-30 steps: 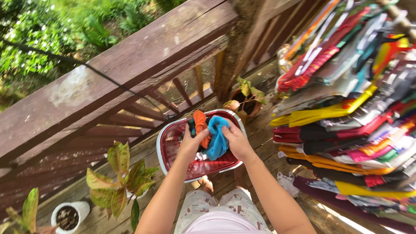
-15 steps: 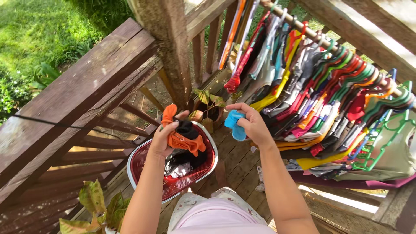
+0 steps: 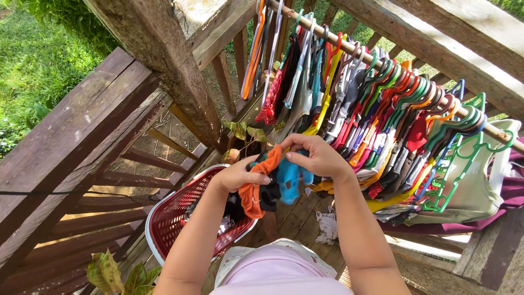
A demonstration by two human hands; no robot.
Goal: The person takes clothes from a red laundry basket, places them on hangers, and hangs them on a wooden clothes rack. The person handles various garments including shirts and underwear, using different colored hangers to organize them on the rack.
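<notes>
My left hand [image 3: 240, 176] grips a bunch of small garments, an orange cloth [image 3: 255, 188] with a dark piece hanging under it. My right hand [image 3: 316, 157] pinches the top of the same bunch and holds a bright blue cloth [image 3: 290, 180] that dangles beside it. Both hands are raised above a red laundry basket [image 3: 174, 216], which stands on the wooden deck below and holds a few more clothes.
A wooden pole [image 3: 436, 93] carries many coloured hangers and clothes at the right. A thick wooden post [image 3: 164, 60] and railing [image 3: 71, 142] stand at the left. A potted plant [image 3: 243, 136] sits by the post, leafy plants [image 3: 117, 273] at the bottom left, a white rag [image 3: 327, 226] on the deck.
Both hands rose from the basket with the orange and blue cloths. They were apart half a second ago and have come together in front of the hanging clothes.
</notes>
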